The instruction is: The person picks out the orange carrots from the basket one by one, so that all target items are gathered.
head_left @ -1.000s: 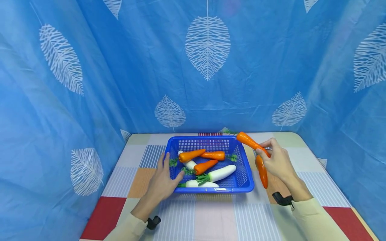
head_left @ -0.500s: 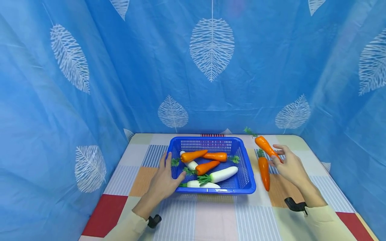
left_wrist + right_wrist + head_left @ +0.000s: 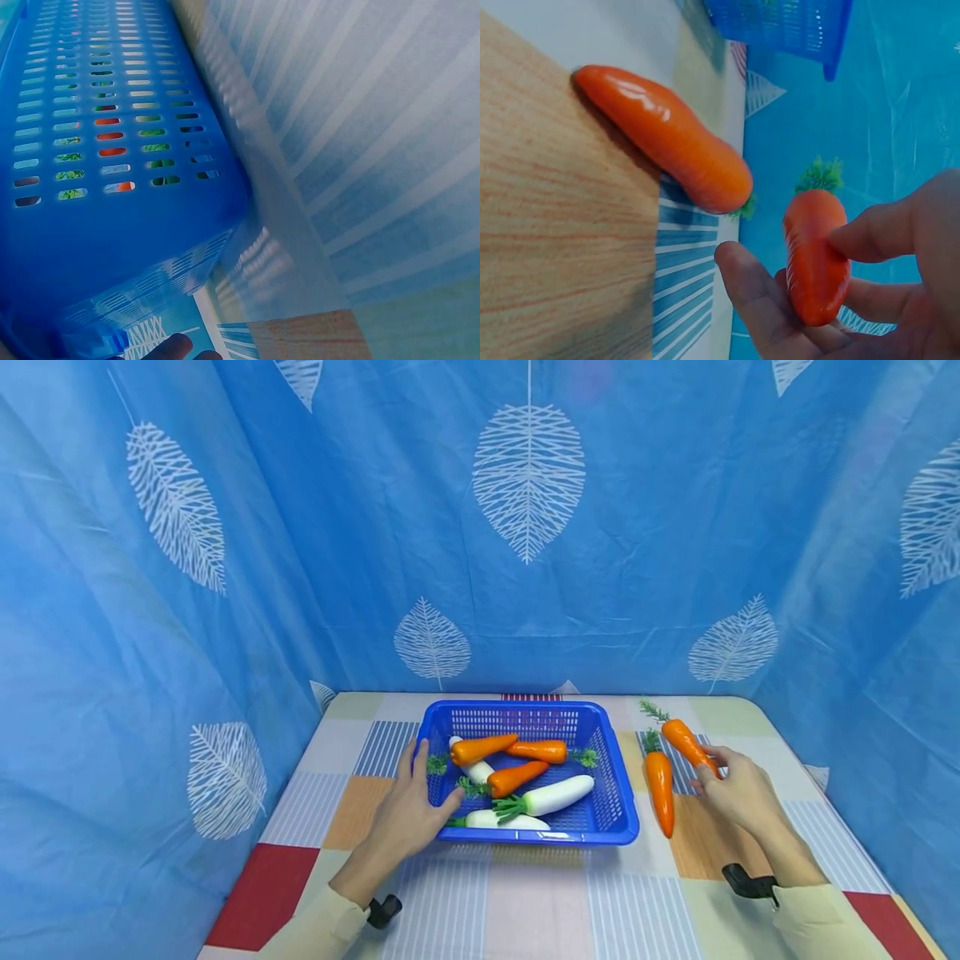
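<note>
My right hand (image 3: pixel 742 789) pinches an orange carrot (image 3: pixel 686 743) with a green leafy top, its thin end between thumb and fingers. In the right wrist view the held carrot (image 3: pixel 817 259) is apart from a second carrot (image 3: pixel 667 139), which lies on the tablecloth. That lying carrot (image 3: pixel 660 793) is left of my right hand in the head view. My left hand (image 3: pixel 408 814) rests at the near-left corner of a blue plastic basket (image 3: pixel 630 814), fingers fairly straight along its left side, thumb over the rim. Several carrots (image 3: pixel 517 778) and white radishes (image 3: pixel 558 795) lie inside the basket.
A checked tablecloth (image 3: pixel 532 902) covers the table. Blue curtains (image 3: pixel 360 527) with white leaf prints stand close behind and at both sides. The basket's slotted wall (image 3: pixel 112 120) fills much of the left wrist view.
My right hand has moved right and down with the carrot, away from the basket and past the lying carrot. My left hand stays at the basket.
</note>
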A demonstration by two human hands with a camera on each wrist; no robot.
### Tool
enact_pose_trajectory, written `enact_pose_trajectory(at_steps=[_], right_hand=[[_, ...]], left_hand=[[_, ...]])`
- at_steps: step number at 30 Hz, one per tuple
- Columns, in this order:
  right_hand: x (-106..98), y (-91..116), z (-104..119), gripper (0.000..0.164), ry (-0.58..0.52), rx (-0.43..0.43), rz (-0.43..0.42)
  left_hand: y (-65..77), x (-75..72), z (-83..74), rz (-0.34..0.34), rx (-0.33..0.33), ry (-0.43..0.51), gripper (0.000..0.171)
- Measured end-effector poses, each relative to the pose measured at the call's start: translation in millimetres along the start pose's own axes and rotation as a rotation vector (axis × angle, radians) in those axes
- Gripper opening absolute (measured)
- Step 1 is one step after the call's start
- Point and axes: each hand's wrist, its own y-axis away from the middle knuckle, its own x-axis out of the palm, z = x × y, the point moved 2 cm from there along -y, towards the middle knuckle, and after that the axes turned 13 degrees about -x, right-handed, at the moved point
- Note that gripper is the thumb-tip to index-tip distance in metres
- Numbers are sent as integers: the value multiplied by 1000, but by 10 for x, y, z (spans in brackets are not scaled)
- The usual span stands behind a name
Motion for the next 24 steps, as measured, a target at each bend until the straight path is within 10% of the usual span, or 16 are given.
enact_pose_trajectory(at_steps=[24], right_hand=[[111,-46,-247,59,97,86,108]], left_hand=[[-6,9,4,-3,-9,-2,109]])
